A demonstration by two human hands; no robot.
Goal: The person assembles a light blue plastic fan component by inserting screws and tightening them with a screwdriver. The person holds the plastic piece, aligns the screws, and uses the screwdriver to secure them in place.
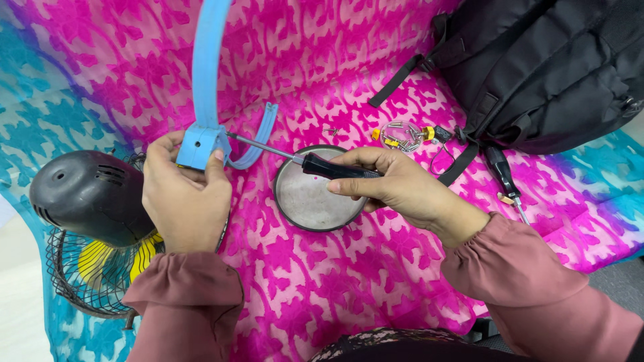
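Screwdriver applied to a blue fan bracket, seen from your head camera.

Your left hand [184,198] grips the blue bracket block [200,146] at the foot of the blue curved band [206,60]. Your right hand [396,184] is closed on the black-handled screwdriver [315,164], its shaft tip touching the block's right side. Right of the block lies a round dark lid [305,208]; left of it, the black fan motor housing [90,194] on its wire grille [80,281]. Beyond the lid: loose screws [399,137], backpack [550,67].
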